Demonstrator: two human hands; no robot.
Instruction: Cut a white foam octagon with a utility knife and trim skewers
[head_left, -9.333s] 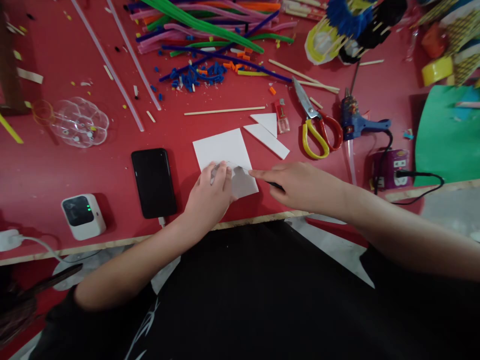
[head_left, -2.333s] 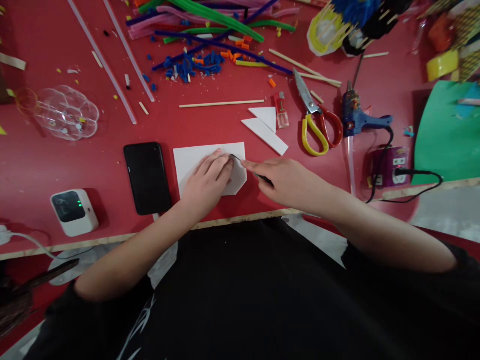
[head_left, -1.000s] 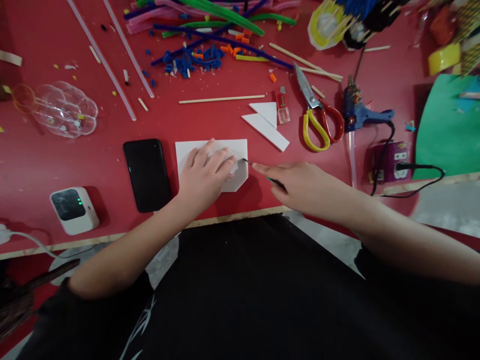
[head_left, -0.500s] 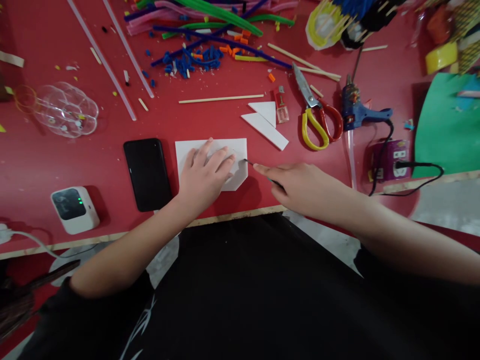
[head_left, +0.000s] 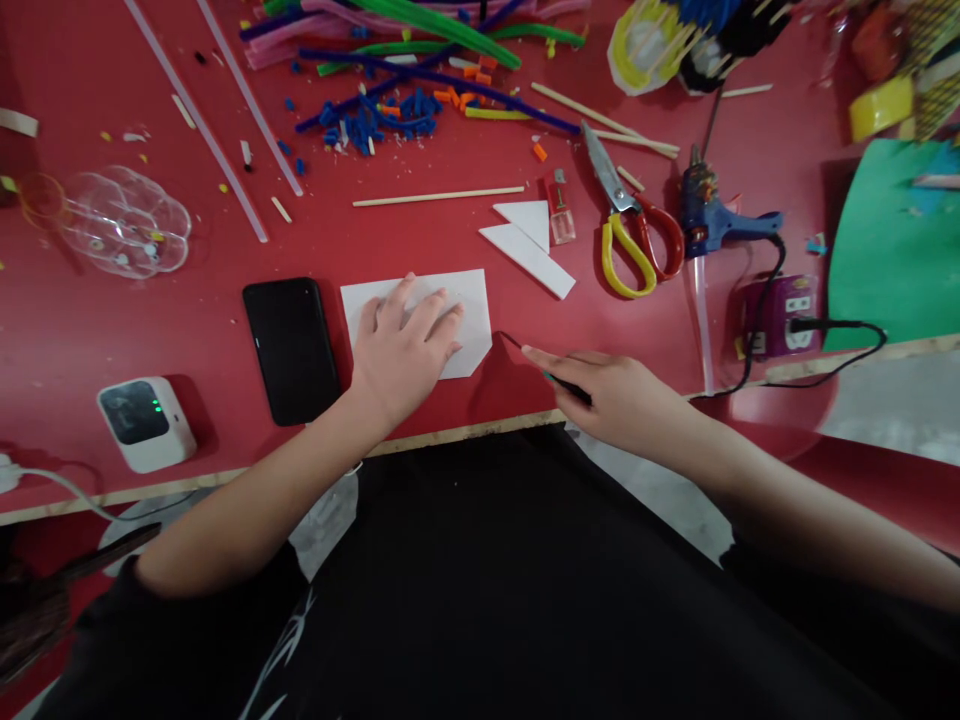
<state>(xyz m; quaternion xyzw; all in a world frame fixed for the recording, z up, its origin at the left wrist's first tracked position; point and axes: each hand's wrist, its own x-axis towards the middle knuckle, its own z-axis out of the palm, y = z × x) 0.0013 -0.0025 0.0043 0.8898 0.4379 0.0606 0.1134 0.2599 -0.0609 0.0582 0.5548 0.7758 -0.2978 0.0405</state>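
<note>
My left hand point(head_left: 401, 345) lies flat with fingers spread on a white sheet point(head_left: 471, 300) near the front edge of the red table point(head_left: 112, 330). The sheet's near right corner is cut off at an angle. My right hand point(head_left: 607, 390) is closed on a thin dark craft knife point(head_left: 536, 365); its tip rests on the table just right of the sheet. Two white triangular offcuts point(head_left: 529, 245) lie beyond the sheet.
A black phone point(head_left: 291, 345) lies left of the sheet, a white device point(head_left: 146, 420) further left. Lighter point(head_left: 559, 208), scissors point(head_left: 626, 235), a blue glue gun point(head_left: 709, 215) and a purple socket point(head_left: 784, 315) sit to the right. Pipe cleaners point(head_left: 420, 45), sticks and a clear tray point(head_left: 124, 220) lie behind.
My right hand has drawn the knife back to the right and toward me, off the sheet's edge. The left hand stays pressed flat on the sheet.
</note>
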